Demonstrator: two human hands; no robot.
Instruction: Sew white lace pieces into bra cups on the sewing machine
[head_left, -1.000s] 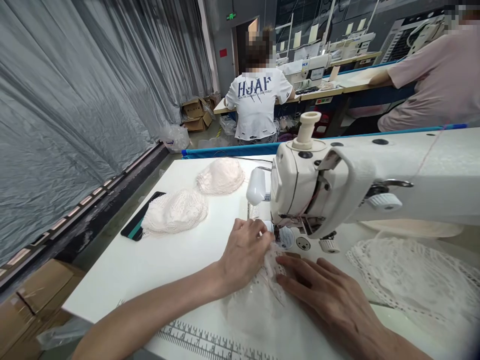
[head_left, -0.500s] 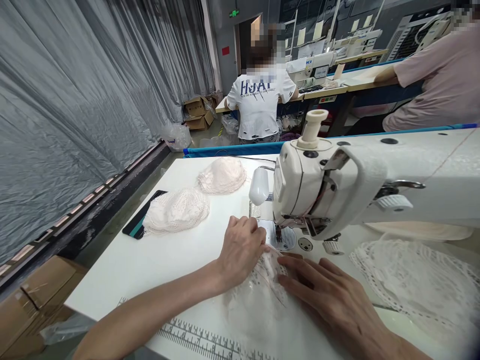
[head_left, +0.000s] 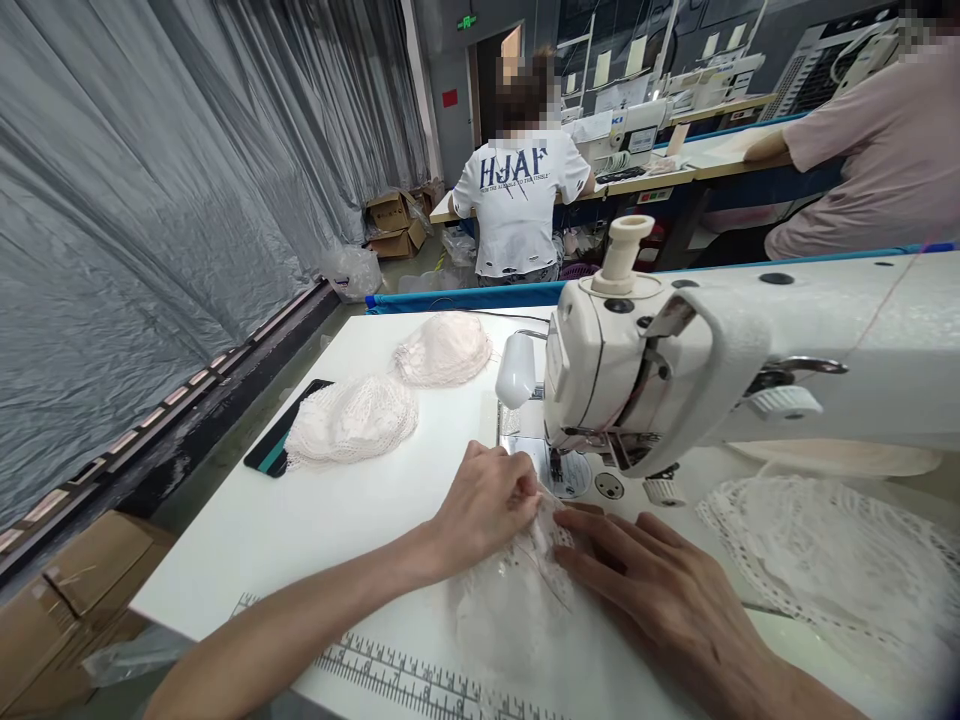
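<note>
A piece of white lace fabric [head_left: 517, 600] lies on the table in front of the sewing machine [head_left: 600, 370]. My left hand [head_left: 491, 500] pinches its upper edge, fingers curled together, just short of the presser foot [head_left: 556, 465]. On the fabric's right edge rests my right hand [head_left: 645, 570], fingers stretched out and lying fairly flat. A loose thread runs over the lace between both hands. The fabric's far tip is partly hidden by my left fingers, and it appears to stop before the needle plate.
Two stacks of pale lace cups [head_left: 352, 420] sit at the left, the nearer one over a dark phone-like slab [head_left: 274, 450]. More white lace [head_left: 825, 560] lies right of my right hand. A printed ruler [head_left: 405, 680] runs along the front edge. Two people sit beyond the blue-edged table.
My left hand has rolled slightly and shifted a little towards me, its thumb and fingertips now showing at the fabric edge. My right hand has barely moved.
</note>
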